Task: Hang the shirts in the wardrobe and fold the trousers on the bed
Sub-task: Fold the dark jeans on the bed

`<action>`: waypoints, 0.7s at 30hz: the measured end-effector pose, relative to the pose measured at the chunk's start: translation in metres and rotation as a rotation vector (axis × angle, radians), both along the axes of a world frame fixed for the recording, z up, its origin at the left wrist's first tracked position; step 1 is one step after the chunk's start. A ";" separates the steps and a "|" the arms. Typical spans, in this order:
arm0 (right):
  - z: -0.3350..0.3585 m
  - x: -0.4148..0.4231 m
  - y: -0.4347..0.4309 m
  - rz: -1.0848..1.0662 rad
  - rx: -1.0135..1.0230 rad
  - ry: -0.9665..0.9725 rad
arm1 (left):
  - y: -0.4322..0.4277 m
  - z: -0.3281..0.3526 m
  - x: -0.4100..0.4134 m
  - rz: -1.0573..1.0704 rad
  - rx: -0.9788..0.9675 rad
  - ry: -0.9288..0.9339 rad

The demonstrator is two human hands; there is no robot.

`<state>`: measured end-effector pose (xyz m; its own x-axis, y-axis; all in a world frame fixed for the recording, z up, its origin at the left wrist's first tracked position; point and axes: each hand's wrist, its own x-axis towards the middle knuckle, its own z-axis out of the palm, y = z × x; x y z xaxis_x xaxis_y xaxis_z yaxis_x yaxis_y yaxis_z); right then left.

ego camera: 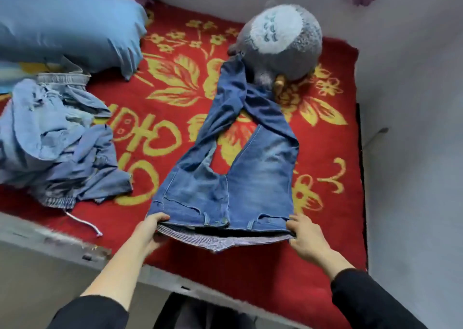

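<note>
Head view: jeans (225,178) lay on the red floral blanket (325,228) of the bed, waistband at the near edge, legs running away from the person. The legs crossed over each other about midway. The far leg ends reached the grey plush toy (283,43); one touched it.

Left hand (152,231) was clamped on the left corner of the waistband, thumb on top, fingers curled under. Right hand (304,238) gripped the right corner the same way. The hands were well apart, waistband stretched between them, striped lining showing along its open edge. Both sleeves were black.

A crumpled pile of light-blue denim clothes (57,148) sat on the blanket left of the jeans, not touching them, with a white drawstring (82,223) trailing toward the bed edge. A blue pillow (67,25) lay behind the pile.
</note>
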<state>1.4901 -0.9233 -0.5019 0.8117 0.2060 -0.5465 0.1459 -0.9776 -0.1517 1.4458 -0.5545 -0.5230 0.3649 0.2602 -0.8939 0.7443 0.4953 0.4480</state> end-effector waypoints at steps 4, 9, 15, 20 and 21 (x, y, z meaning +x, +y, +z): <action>-0.014 -0.032 0.010 -0.035 0.044 0.103 | 0.012 -0.017 -0.052 0.000 -0.039 0.027; -0.061 -0.082 0.036 0.150 -0.041 0.267 | 0.040 -0.070 -0.101 0.065 0.054 0.187; -0.137 -0.130 0.084 0.101 0.013 0.343 | 0.018 -0.131 -0.123 0.002 0.065 0.294; -0.167 -0.131 0.114 0.108 -0.088 0.072 | -0.007 -0.167 -0.115 0.042 0.036 0.210; -0.172 -0.128 0.116 0.117 -0.115 0.075 | -0.009 -0.172 -0.112 0.087 0.054 0.205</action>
<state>1.3617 -0.8069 -0.6739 0.7421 0.2298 -0.6297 0.2526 -0.9660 -0.0550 1.3342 -0.5630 -0.6951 0.1508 0.3322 -0.9311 0.7780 0.5412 0.3191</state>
